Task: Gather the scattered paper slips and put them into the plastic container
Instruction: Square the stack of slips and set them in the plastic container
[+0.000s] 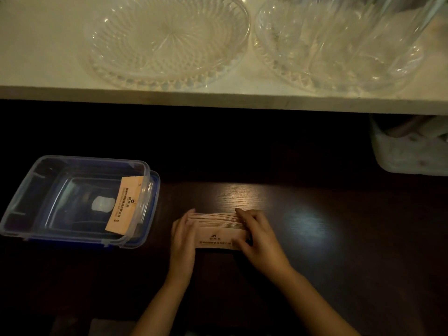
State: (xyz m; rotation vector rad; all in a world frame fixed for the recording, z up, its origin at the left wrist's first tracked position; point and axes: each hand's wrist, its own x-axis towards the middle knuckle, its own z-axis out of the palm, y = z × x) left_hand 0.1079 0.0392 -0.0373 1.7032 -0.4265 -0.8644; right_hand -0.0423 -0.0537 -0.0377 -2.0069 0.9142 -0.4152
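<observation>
Head view: left hand (183, 235) and right hand (257, 232) clamp a squared stack of paper slips (215, 232) mid dark tabletop (339, 238), one slip (123, 204) already leaning in the plastic container (29, 187) near the left edge; stack transfer remains.

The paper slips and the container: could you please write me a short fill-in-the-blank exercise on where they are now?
1. Both hands, left and right, hold a ____ of slips on the dark table.
2. The container lies to the person's ____ of the hands.
3. Exactly ____ slip leans inside the container.
4. Two clear glass dishes sit on the ____ shelf above.

Missing words: stack; left; one; white
</observation>
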